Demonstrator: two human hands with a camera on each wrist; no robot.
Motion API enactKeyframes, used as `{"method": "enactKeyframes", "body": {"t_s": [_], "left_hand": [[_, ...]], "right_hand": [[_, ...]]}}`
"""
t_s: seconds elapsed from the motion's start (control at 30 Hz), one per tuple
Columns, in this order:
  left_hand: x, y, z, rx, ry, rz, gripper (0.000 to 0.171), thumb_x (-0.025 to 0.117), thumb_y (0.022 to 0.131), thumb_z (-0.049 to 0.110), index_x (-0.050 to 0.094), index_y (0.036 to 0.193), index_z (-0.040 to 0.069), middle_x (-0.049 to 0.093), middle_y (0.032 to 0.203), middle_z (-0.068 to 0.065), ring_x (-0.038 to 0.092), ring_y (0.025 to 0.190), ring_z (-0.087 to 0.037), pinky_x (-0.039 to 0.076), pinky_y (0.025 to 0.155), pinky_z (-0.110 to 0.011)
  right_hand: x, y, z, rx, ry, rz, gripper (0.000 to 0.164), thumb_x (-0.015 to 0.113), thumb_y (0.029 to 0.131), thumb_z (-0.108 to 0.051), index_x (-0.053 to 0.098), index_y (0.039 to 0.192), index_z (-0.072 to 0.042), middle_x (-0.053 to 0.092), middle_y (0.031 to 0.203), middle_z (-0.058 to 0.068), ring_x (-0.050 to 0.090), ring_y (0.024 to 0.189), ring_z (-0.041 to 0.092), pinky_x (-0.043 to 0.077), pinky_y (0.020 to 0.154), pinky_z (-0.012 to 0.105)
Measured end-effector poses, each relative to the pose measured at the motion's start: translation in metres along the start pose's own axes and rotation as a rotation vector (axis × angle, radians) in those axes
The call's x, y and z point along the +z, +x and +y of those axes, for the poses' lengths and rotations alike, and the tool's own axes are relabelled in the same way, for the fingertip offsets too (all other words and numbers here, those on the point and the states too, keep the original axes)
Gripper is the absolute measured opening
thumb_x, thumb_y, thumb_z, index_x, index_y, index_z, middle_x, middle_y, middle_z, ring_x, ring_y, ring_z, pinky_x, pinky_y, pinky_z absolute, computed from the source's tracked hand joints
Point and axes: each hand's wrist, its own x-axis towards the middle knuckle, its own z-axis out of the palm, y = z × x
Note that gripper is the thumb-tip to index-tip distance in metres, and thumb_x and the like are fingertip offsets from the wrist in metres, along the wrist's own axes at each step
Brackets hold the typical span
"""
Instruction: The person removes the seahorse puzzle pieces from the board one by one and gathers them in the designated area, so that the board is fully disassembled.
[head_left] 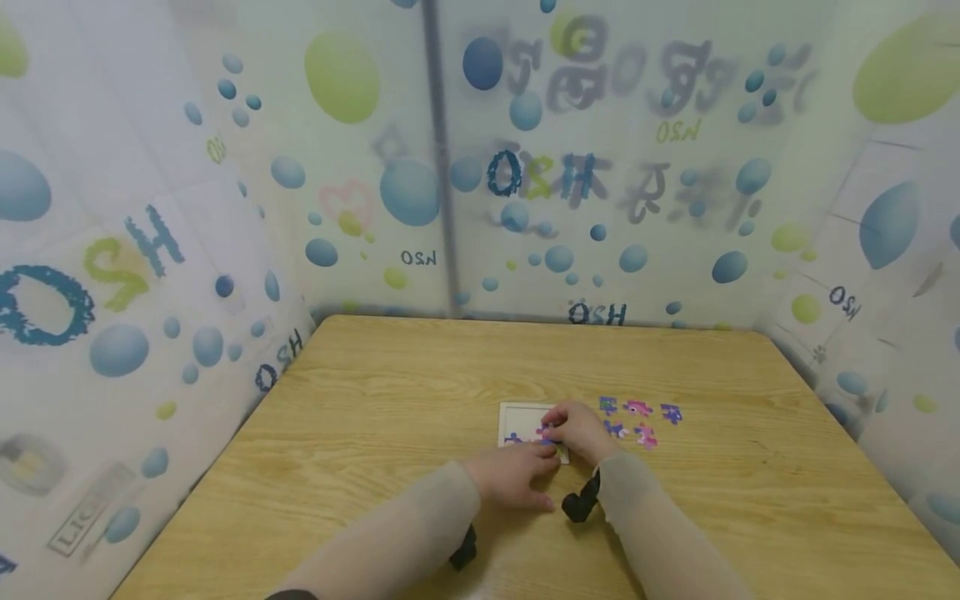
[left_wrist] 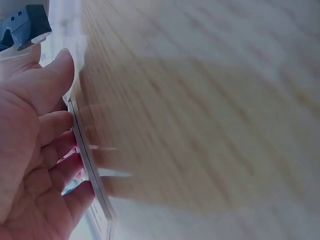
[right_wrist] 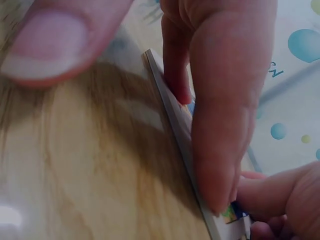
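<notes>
A small white puzzle tray (head_left: pixel 510 417) lies on the table, with pink and blue pieces (head_left: pixel 513 439) along its near side. My left hand (head_left: pixel 513 475) lies across the tray's near edge. In the left wrist view, the fingers of the left hand (left_wrist: pixel 47 145) reach over the tray's rim (left_wrist: pixel 85 150), and the thumb is spread away. My right hand (head_left: pixel 583 431) pinches a pink and purple puzzle piece (head_left: pixel 543 432) over the tray's right part. In the right wrist view, the right hand (right_wrist: pixel 295 200) is close to the left fingers, which partly hide the tray (right_wrist: pixel 172 125).
Several loose pink, purple and blue puzzle pieces (head_left: pixel 637 408) lie on the wooden table (head_left: pixel 405 375) to the right of the tray. Patterned curtains (head_left: pixel 360 275) enclose the table at the back and sides. A black wrist mount (head_left: pixel 581 500) sits under the right sleeve.
</notes>
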Motion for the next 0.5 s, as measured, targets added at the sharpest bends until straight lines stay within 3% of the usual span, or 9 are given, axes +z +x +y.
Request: {"method": "enactKeyframes", "body": {"t_s": [0.5], "left_hand": [[0.0008,0.0024,0.0009,-0.011,0.01,-0.023,0.069,0.063,0.09,0.048,0.046,0.143,0.008,0.037,0.151,-0.007,0.033,0.14,-0.018,0.024,0.114,-0.025]], "right_hand": [[-0.0003,-0.0045,0.0011,-0.017,0.003,-0.018,0.007,0.068,0.089,-0.009,0.067,0.095,-0.007,0.066,0.094,0.005,0.057,0.088,0.022,0.046,0.084,0.039]]}}
